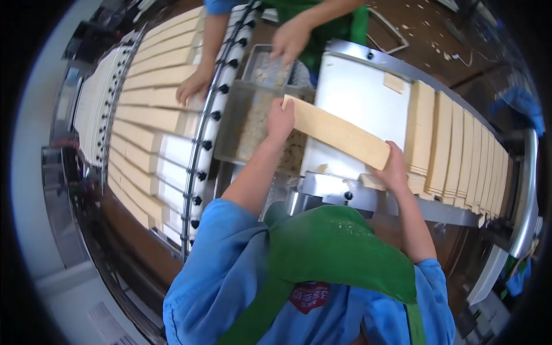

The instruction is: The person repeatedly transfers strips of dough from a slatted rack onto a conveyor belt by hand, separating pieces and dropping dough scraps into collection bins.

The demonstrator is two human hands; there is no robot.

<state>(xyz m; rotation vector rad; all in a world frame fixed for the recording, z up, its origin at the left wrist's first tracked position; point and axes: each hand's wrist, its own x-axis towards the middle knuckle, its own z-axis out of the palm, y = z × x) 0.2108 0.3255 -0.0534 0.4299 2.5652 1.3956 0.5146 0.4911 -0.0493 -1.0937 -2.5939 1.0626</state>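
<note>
A long, flat beige strip (pixel 339 132) that looks like a sheet of dough or wafer is held between my two hands. My left hand (pixel 280 119) grips its left end, over a bin of pale scraps (pixel 256 118). At the lower right end, my right hand (pixel 394 170) is closed on the strip, close to a small beige piece (pixel 372 181) at the belt's near edge. Beneath the strip lies a white conveyor belt (pixel 356 86). Several similar strips (pixel 440 144) stand in overlapping rows on the belt to the right of my right hand.
Across from me, a co-worker's one hand (pixel 195 86) reaches over strips on the left conveyor (pixel 175 155); their other hand (pixel 290 40) is above a smaller grey bin (pixel 267 66). A metal rail with black knobs (pixel 208 145) edges that conveyor. Crumbs litter the brown floor (pixel 428 34).
</note>
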